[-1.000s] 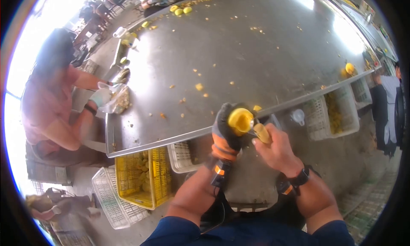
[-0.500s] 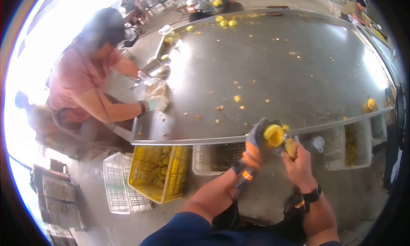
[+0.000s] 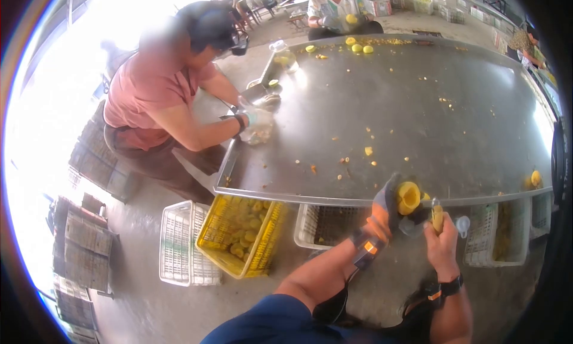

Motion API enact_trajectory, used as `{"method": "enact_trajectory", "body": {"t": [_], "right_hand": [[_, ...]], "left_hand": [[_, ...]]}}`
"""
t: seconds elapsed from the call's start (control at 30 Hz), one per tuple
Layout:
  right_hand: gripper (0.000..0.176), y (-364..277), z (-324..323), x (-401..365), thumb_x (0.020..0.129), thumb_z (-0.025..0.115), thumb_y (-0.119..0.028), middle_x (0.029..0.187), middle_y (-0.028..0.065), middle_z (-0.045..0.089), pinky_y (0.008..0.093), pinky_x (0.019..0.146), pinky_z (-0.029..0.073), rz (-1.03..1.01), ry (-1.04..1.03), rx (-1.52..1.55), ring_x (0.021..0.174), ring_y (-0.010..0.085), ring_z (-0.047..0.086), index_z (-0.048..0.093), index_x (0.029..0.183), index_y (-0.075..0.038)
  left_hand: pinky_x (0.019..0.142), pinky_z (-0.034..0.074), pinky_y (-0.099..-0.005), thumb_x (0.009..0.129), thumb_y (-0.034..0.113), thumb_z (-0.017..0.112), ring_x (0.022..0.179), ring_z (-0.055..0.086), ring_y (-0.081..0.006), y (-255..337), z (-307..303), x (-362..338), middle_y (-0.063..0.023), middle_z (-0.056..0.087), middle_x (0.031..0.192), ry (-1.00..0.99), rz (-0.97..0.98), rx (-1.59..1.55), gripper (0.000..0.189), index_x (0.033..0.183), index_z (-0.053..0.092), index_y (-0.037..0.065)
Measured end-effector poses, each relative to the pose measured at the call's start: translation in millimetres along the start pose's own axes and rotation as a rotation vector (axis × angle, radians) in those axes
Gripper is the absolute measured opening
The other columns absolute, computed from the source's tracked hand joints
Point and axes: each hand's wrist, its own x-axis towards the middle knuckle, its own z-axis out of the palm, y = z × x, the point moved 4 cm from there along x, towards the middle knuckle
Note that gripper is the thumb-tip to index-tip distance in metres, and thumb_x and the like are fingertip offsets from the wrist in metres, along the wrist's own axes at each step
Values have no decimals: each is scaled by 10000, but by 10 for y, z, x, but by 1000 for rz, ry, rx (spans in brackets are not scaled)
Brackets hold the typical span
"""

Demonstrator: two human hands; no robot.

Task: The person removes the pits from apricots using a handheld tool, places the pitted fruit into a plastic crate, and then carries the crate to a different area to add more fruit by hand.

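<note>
My left hand (image 3: 379, 215), in a grey and orange glove, is closed around a yellow fruit (image 3: 409, 198). The fruit is cut open, and its hollow faces up. Another small yellow piece shows just behind it. My right hand (image 3: 441, 248) is bare and grips a short wooden-handled tool (image 3: 437, 218) with a metal tip pointing up. The tip is a little to the right of the fruit, apart from it. Both hands are at the near edge of a metal table (image 3: 358, 111). The tool's exact kind is too small to tell.
A yellow crate (image 3: 206, 239) of fruit pieces stands below the table, beside a white crate (image 3: 176, 242). More white crates (image 3: 310, 236) sit under the edge. At left, a person in a pink shirt (image 3: 143, 99) works with gloved hands. Fruit scraps lie scattered across the table.
My view has shifted, so the table and crates appear further right. The tool has moved from the fruit's edge to slightly apart, its tip now upright. The co-worker's gloved hands have moved closer together.
</note>
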Motion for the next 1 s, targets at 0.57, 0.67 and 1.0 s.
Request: {"method": "enact_trajectory", "body": {"t": [0.57,0.67,1.0], "right_hand": [[276,202,-128,-61,982,740,-254,799,118,622,402,708,495,32,97,-127,738,234,580,623,1021,-6],[300,97,-150,-74,978,744,-273,792,153,632,413,712,509,37,100,-174,722,280,597,626,1023,-1],[277,350,-130,-35,982,753,-249,798,165,656,401,715,531,-81,23,-94,715,265,629,649,1068,-7]], "left_hand": [[1061,608,-431,929,-56,794,1181,749,-303,1401,32,224,-198,720,1374,-103,334,530,701,1541,452,-33],[1045,617,-436,1004,-5,715,1172,755,-340,1546,221,233,-237,721,1359,-95,415,400,501,1460,521,-80],[983,618,-459,1126,456,447,1168,738,-376,2218,678,-94,-297,721,1311,-149,-90,-29,691,1357,636,-168]]}}
